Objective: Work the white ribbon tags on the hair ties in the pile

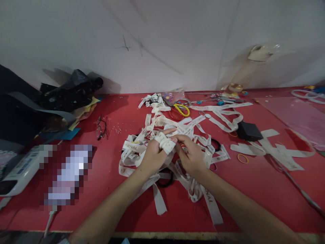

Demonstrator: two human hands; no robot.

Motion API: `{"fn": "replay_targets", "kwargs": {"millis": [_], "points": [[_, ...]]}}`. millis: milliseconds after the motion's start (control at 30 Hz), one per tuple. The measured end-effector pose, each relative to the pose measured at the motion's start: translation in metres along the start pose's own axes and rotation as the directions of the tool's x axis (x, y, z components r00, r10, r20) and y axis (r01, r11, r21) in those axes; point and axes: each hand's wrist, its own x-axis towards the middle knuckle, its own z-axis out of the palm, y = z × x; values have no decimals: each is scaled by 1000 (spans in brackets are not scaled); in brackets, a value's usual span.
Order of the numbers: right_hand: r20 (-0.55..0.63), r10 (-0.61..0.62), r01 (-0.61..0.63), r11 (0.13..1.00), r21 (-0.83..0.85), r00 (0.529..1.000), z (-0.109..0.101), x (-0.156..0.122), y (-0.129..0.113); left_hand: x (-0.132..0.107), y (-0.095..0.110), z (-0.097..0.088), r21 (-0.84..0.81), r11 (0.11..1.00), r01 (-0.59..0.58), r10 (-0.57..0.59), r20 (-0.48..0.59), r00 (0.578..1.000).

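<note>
A white printed ribbon (pixel 167 144) is looped around the fingers of my left hand (pixel 152 152), which is closed on it. My right hand (pixel 191 156) meets it from the other side, its fingertips pinched at the ribbon's edge. Beneath both hands spreads a tangled heap of the same ribbon (pixel 134 146), with dark lettering on several strips. Black hair ties (pixel 166 178) lie partly under the heap. Behind my hands rest scissors with a yellow handle (pixel 182 110).
Eyeglasses (pixel 101 128) and a blurred-out phone-like device (pixel 69 176) with a cable lie left on the red table (pixel 111 189). A black box (pixel 250 131), a yellow rubber band (pixel 242 158) and crossed ribbon strips (pixel 281 152) are at right. Black bags (pixel 73 89) stand back left, against the wall.
</note>
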Motion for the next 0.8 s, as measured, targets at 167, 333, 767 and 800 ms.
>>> {"fn": "replay_targets", "kwargs": {"millis": [167, 333, 767, 800], "points": [[137, -93, 92, 996, 10, 986, 3, -1, 0, -6, -9, -9, -62, 998, -18, 21, 38, 999], [36, -76, 74, 995, 63, 996, 1, -5, -4, -9, -10, -2, -94, 995, -20, 29, 91, 995], [50, 113, -122, 945, 302, 992, -4, -7, -10, -11, -12, -3, -112, 994, 1, 20, 188, 982], [39, 133, -139, 940, 310, 990, -4, -7, -10, -10, -11, -3, -82, 997, -5, 22, 196, 980]]}}
